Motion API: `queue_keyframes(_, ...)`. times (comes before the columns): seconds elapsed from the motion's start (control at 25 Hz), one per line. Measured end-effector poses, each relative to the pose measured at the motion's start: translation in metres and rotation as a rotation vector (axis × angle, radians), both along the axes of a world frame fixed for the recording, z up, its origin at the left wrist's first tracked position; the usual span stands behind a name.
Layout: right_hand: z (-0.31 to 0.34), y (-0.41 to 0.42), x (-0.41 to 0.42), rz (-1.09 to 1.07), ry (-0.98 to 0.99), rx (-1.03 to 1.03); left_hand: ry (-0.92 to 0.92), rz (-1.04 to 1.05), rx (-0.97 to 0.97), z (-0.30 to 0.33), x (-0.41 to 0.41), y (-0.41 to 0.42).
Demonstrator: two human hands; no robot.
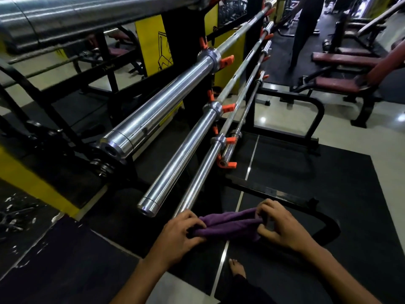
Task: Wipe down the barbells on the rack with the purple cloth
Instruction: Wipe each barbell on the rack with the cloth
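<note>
Now, in the head view, the left hand (178, 232) and right hand (282, 227) each pinch one end of the purple cloth (230, 224), stretched between them. The barbells (175, 163) lie ahead, long axes running away up-right; the left hand is nearest the rack's (289, 102) lowest bar end.

I have one view only, from the head camera, wide-angle, looking forward and down. It sits close to the near ends of the long chrome steel barbells (166, 110), sighting along them as they run away to the upper right, with the black rubber floor mat (328, 183) filling the lower frame.
</note>
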State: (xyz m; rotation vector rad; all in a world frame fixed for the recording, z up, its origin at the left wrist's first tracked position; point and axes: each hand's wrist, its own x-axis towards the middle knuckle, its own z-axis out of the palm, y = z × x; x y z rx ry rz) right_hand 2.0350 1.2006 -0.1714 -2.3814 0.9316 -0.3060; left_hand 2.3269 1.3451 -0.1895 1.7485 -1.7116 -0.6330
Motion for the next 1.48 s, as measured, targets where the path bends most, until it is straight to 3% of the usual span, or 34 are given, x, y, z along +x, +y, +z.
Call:
queue_keyframes(0.12,0.009,0.001,-0.003,0.029,-0.009,0.006,0.01,0.078,-0.013,-0.028,-0.01,0.003)
queue_keyframes(0.28,0.017,0.0,-0.004,0.065,0.037,0.009,-0.121,0.104,-0.017,-0.043,-0.018,0.005)
queue_keyframes(0.52,0.035,0.006,0.0,0.118,0.045,0.006,0.059,-0.198,0.041,-0.058,-0.032,-0.008)
queue_keyframes(0.64,0.047,0.009,0.009,0.174,0.055,-0.023,0.018,-0.289,0.13,-0.062,-0.046,-0.018)
queue_keyframes(0.76,0.056,0.009,0.013,0.211,0.072,-0.029,-0.058,-0.321,0.099,-0.063,-0.058,-0.031)
queue_keyframes(0.92,0.063,0.005,0.009,0.198,0.136,-0.067,0.088,-0.343,0.211,-0.052,-0.057,-0.04)
queue_keyframes(1.04,0.062,-0.001,0.004,0.178,0.193,-0.089,-0.015,-0.399,0.215,-0.052,-0.05,-0.042)
queue_keyframes(1.2,0.053,-0.017,-0.009,0.074,0.243,-0.099,-0.174,-0.24,0.164,-0.051,-0.035,-0.04)
queue_keyframes(1.36,0.049,-0.028,-0.02,-0.067,0.19,-0.07,0.008,-0.057,0.051,-0.051,-0.018,-0.029)
queue_keyframes(1.48,0.053,-0.026,-0.018,-0.035,0.156,-0.064,0.115,-0.038,0.008,-0.045,-0.019,-0.024)
